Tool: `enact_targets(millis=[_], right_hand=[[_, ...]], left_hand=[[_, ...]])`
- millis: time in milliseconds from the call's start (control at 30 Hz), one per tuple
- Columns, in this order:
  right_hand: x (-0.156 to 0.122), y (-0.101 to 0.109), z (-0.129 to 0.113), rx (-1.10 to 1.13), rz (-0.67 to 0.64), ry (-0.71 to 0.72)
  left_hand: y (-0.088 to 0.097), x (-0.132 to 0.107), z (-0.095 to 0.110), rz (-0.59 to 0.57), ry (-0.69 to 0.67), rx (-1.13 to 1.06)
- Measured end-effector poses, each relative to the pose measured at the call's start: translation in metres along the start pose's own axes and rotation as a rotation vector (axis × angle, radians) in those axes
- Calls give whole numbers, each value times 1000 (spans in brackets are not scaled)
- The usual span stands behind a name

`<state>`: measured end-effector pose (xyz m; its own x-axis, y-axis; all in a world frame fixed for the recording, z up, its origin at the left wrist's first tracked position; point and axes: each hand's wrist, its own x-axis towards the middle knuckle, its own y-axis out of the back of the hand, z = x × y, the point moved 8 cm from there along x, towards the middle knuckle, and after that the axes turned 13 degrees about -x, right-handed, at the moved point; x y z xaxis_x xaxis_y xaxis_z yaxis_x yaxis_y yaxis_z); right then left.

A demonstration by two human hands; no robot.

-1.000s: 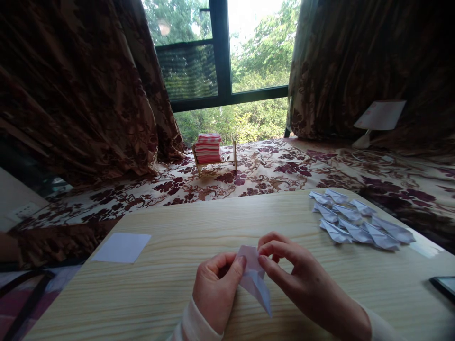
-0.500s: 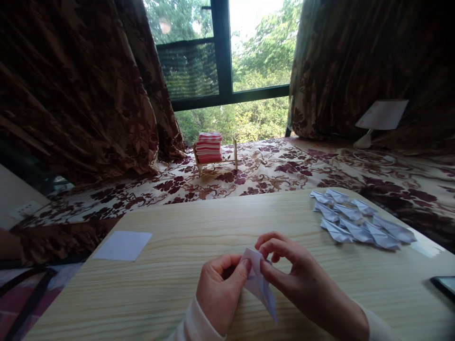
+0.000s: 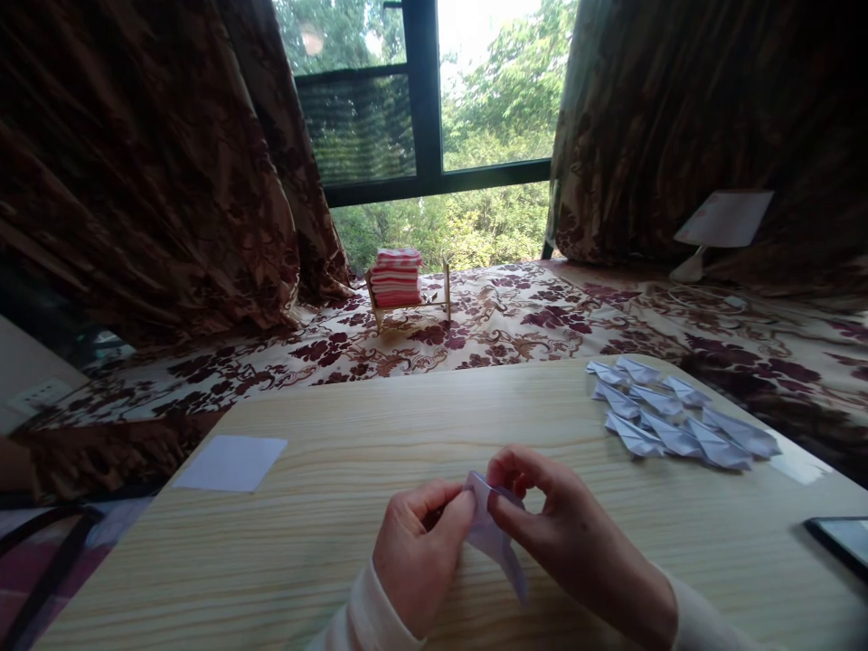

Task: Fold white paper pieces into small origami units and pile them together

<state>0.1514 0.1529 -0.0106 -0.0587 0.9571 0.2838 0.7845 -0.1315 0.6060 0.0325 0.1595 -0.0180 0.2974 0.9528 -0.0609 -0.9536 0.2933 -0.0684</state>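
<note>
A partly folded sheet of white paper [image 3: 493, 538] is held just above the wooden table, with a narrow pointed end hanging toward me. My left hand [image 3: 426, 547] pinches its left edge between thumb and fingers. On the other side, my right hand [image 3: 560, 524] grips the upper right edge, thumb against curled fingers. The fingertips behind the paper are partly hidden. A flat square of white paper [image 3: 231, 463] lies at the table's left side. Several folded white paper pieces [image 3: 678, 438] rest in overlapping rows at the far right.
The pale wooden table [image 3: 325, 542] has a rounded far edge. A dark-framed device [image 3: 841, 542] lies at its right edge. Beyond are a patterned cloth [image 3: 529, 312], a small stand with stacked pink-and-white cloths [image 3: 397, 278], and a lamp [image 3: 725, 219].
My right thumb and fingers have closed in on the paper's upper edge, and the fingers are more curled. My left hand keeps its pinch. The whole view has shifted slightly.
</note>
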Motion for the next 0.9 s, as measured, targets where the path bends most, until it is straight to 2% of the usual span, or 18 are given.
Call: enact_targets(millis=[100,267,467,600,900], right_hand=[[2,0,3,-8,-13,-19],[2,0,1,-20,-24,9],[0,3,-6,-36,15,87],[0,2,-8,-8,15,110],[0,6,-9,-34,37,130]], left_hand=[[-6,-2,1,-44,32,49],[-4,-5,-2,22,-5,205],[-3,-6,-1,51,-4,197],[-3,-7,3,86,-59,260],[-11,-13,10,58,-155,347]])
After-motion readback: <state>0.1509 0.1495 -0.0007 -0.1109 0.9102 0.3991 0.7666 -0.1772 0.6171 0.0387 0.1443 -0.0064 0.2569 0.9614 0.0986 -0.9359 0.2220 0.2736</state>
